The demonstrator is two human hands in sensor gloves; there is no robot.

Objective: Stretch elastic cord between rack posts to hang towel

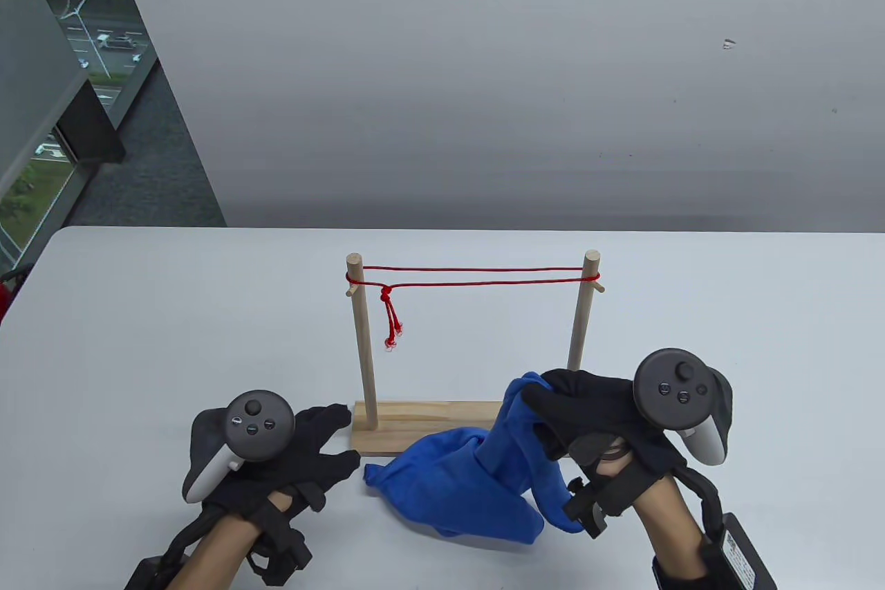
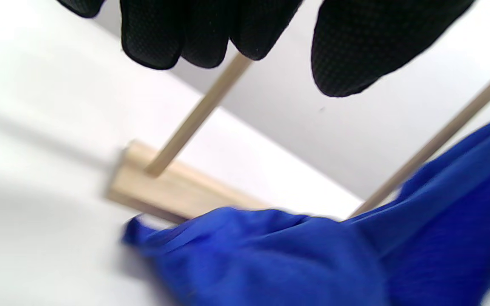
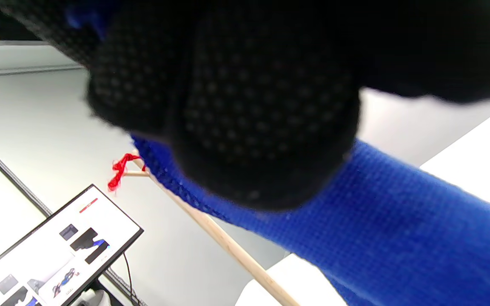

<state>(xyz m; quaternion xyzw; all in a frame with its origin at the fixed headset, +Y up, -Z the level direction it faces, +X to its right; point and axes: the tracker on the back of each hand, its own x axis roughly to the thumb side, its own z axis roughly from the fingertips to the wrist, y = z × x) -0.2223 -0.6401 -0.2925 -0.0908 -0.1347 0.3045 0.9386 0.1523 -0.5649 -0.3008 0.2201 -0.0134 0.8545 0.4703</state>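
A wooden rack (image 1: 387, 420) stands mid-table with a left post (image 1: 361, 341) and a right post (image 1: 579, 313). A red elastic cord (image 1: 477, 276) runs doubled between the post tops, with a knot and loose ends hanging near the left post. My right hand (image 1: 581, 413) grips one end of a blue towel (image 1: 470, 486) and holds it up in front of the rack; the rest trails on the table. My left hand (image 1: 311, 452) rests open on the table left of the towel, touching nothing. The towel also shows in the left wrist view (image 2: 313, 255) and the right wrist view (image 3: 398, 221).
The white table (image 1: 138, 341) reaches a grey wall behind. A window is at the far left. A monitor (image 3: 58, 250) shows in the right wrist view, off the table.
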